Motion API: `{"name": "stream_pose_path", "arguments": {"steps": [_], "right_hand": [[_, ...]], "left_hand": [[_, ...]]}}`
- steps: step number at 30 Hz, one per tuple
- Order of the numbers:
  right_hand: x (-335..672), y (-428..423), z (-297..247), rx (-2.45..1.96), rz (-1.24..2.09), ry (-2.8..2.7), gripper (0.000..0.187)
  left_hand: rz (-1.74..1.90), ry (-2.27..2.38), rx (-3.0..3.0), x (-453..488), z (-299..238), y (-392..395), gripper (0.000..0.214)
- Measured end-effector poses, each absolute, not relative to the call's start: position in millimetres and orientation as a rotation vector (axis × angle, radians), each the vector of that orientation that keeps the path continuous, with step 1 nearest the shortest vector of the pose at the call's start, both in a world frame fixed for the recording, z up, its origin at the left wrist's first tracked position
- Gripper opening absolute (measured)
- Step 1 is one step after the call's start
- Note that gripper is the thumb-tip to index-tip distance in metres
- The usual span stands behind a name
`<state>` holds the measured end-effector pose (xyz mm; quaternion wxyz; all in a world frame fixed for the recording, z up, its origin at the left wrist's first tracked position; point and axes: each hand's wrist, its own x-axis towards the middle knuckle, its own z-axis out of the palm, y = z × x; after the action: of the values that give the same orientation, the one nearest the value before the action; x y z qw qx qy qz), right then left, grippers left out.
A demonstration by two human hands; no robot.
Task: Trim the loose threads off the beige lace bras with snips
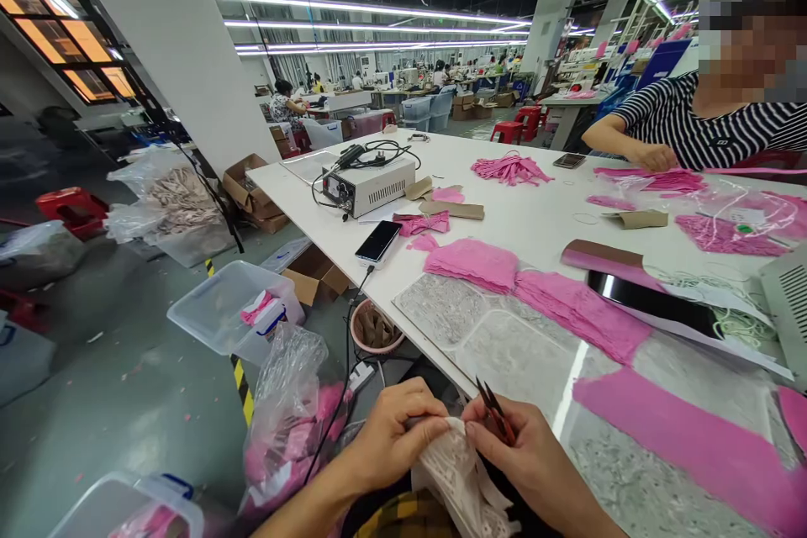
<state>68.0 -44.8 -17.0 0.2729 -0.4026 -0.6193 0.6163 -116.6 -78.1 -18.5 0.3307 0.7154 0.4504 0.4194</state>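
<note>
A cream, lacy, soft fabric piece [450, 464] hangs over the person's lap, below the near edge of the white, flat tabletop [535, 214]. The left hand [398, 430] is closed, pinching its upper edge between thumb and fingers; the right hand [522, 447] pinches the same edge just beside it, while also gripping small orange-handled snips with dark metal blades [496, 414], pointing away. Work on this piece looks under way rather than finished; no cut shows, and how much remains cannot be told. Beyond, thin pink fabric stacks [472, 263] and a flat pink fabric strip [693, 441] lie on the tabletop.
</note>
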Motion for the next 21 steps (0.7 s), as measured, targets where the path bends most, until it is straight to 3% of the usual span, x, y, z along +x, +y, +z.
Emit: {"name": "stream_pose_path", "arguments": {"steps": [14,21], "right_hand": [[64,-51,-13,-1.193,1.615,-1.686,0.016],[63,-50,-30,-1.212,1.576,-1.449,0.028]], "left_hand": [[0.983,1.269,1.987,-109,-18,-91,0.019],[0.941,1.482,1.531,-101,-18,-89,0.009]]}}
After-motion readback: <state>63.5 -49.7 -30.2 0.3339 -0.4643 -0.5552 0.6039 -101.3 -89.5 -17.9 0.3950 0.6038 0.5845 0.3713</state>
